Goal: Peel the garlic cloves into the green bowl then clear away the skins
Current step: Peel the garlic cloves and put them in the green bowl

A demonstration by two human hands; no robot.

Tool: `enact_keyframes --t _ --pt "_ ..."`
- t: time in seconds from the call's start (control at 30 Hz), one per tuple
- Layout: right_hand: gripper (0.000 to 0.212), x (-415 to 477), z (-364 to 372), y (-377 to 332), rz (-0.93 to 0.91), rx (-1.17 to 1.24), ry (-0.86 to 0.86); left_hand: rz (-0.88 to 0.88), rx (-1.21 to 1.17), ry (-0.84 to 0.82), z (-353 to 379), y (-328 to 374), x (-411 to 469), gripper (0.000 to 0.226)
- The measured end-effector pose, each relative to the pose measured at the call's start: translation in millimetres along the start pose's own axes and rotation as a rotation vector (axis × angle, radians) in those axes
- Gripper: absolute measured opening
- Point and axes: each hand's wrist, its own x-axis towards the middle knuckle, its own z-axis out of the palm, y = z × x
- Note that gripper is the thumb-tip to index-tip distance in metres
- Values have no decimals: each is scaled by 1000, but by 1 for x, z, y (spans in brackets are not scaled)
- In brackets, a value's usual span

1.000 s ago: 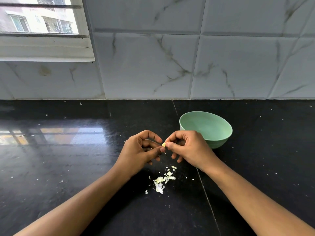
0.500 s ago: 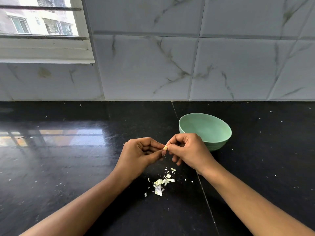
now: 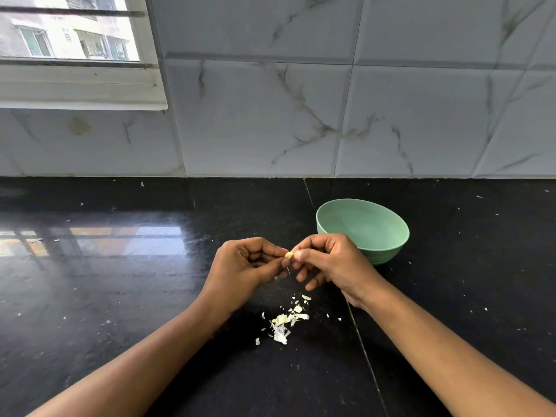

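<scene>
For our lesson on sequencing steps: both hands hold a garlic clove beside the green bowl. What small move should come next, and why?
Probably peel the hanging sliver off the garlic clove: left hand and right hand both pinch it, skin seems attached, and the green bowl looks empty.

Black glossy countertop (image 3: pixel 120 296), grey-veined marble wall tiles (image 3: pixel 406 115), white-framed window (image 3: pixel 75 55)

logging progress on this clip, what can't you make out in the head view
- Head view, garlic clove: mostly covered by the left hand and right hand; remaining skin too small to tell.
- Head view, green bowl: right hand hides its near inside; any cloves there unseen.
</scene>
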Motion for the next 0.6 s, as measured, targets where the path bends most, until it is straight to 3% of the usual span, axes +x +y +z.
enact_keyframes --t 0.23,0.4,0.6 --pt "9 0 0 3 -13 27 -46 -45 -35 -12 -1 1 0 9" --pt "8 2 1 5 -68 13 -63 -119 -148 -26 -3 3 0 23" --pt "10 2 0 7 -247 -306 -9 -183 -241 -22 -1 4 0 22"
